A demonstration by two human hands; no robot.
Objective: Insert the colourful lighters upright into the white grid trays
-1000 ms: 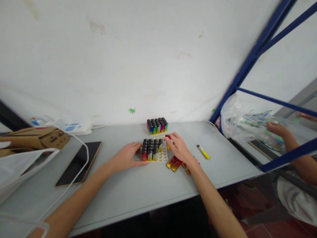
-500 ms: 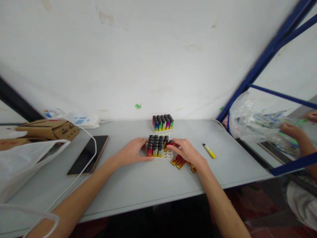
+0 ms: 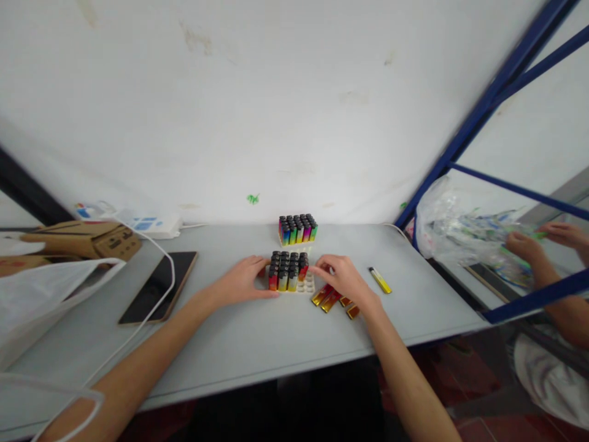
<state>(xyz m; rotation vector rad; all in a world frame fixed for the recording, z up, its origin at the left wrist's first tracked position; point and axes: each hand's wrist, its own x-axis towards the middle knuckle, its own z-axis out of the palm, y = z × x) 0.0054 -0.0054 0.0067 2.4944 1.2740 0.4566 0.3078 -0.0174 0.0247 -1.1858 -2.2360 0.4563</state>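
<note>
A white lighter tray (image 3: 307, 286) holds several upright lighters (image 3: 285, 273) with black tops, in red, silver and yellow; its right-hand holes show bare. My left hand (image 3: 246, 281) curves round the tray's left side, thumb at the front corner and fingers behind, holding it. A red lighter (image 3: 302, 271) stands upright in the right part of the tray. Just right of it is my right hand (image 3: 339, 274), fingers curled but apart, with fingertips close to that lighter and nothing seen between them. Below this hand lie several red and gold lighters (image 3: 329, 299), partly covered by it.
A second full block of lighters (image 3: 298, 231) stands near the wall. One yellow lighter (image 3: 380, 280) lies at the right. At left are a tablet (image 3: 159, 288), a white cable, a cardboard box (image 3: 92, 239) and a plastic bag. Another person's hands (image 3: 524, 245) work beyond the blue frame (image 3: 460, 141).
The red lighter, tilted in my right fingers before, now stands upright in the tray. My right fingers have let go of it. The whole view has shifted slightly.
</note>
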